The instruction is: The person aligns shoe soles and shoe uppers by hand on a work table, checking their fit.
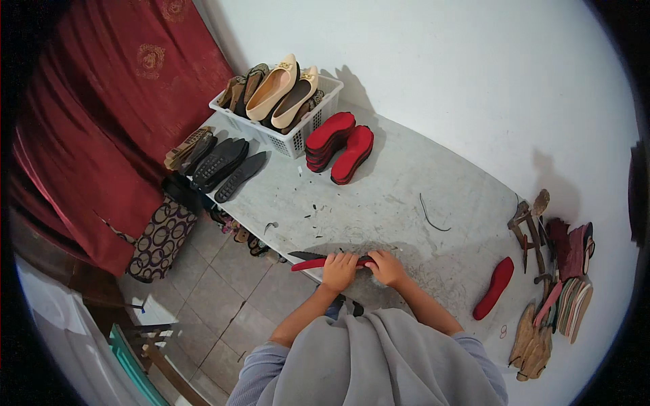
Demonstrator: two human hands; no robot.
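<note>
Near the front edge of the table, my left hand (pixel 340 272) is closed around the middle of a red insole (pixel 307 264). A dark sole piece (pixel 305 256) lies along it, and both stick out to the left of that hand. The other end is pinched in my right hand (pixel 387 268), close beside the left. My fingers hide where the two layers meet. Farther back stand two stacks of red-topped soles (pixel 330 132), the right stack (pixel 353 154) slightly nearer. Off to the right lies a single red insole (pixel 494 287).
A white plastic basket (pixel 294 143) of shoes, cream flats (pixel 273 93) on top, stands at the back. Dark soles (pixel 223 162) line the left edge. Hammers (pixel 533 233), fabric pieces (pixel 575 247) and wooden shoe lasts (pixel 529 345) are at the right. A thin dark strip (pixel 428 215) lies mid-table.
</note>
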